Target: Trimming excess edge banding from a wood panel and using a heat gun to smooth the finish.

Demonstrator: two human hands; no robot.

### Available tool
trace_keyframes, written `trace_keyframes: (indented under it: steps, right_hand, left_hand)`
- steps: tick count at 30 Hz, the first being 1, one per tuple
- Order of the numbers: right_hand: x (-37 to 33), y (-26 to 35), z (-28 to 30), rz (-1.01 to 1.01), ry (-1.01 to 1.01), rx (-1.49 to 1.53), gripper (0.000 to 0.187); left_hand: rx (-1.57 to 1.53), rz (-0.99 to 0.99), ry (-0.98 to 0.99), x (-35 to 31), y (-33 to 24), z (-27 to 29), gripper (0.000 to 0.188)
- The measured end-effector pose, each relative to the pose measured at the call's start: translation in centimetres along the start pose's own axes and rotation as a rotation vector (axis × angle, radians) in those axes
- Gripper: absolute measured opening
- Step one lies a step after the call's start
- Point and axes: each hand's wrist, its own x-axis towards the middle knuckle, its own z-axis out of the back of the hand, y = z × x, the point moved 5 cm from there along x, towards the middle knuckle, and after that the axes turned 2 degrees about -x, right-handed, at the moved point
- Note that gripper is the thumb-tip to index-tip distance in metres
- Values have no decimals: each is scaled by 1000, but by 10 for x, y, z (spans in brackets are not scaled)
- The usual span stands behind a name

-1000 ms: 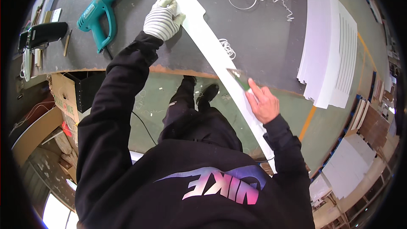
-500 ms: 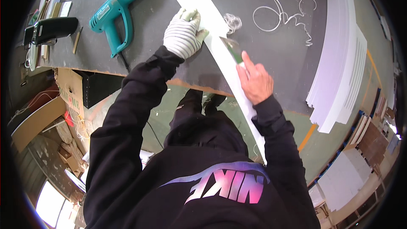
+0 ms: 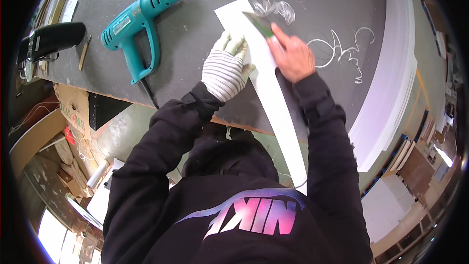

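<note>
A long white strip [image 3: 273, 93] runs slantwise across the table and past its front edge toward my body. My left hand [image 3: 225, 66], in a striped work glove, presses on the strip's left side with its fingers laid flat and its thumb apart. My bare right hand [image 3: 293, 55] is closed round a scraper [image 3: 260, 24] with a green part and a thin flat blade. The blade touches the strip near its far end, along the right edge. Thin curled shavings [image 3: 273, 9] lie bunched beside that edge.
A teal heat gun [image 3: 139, 27] lies on the dark table [image 3: 195, 29] at left, its cord hanging over the front edge. Farther left is a black tool [image 3: 56, 39]. More curled trimmings [image 3: 337, 51] lie at right, near a stack of long white strips [image 3: 395, 63].
My right hand has pushed the scraper up the strip toward its far end. The shavings bunch has shifted along with it. The view has moved, so the strip appears lower.
</note>
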Motion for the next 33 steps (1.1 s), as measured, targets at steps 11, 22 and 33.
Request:
trace_keyframes:
  steps: [11, 22, 33]
  right_hand:
    - [37, 3, 21, -407, 440, 765, 65]
    - [-38, 31, 35, -290, 649, 457, 60]
    - [-127, 17, 33, -742, 405, 972, 60]
  left_hand:
    - [-122, 83, 231, -6, 10, 7, 96]
    - [-207, 101, 210, -8, 10, -8, 104]
    - [-120, 82, 159, -7, 10, -7, 100]
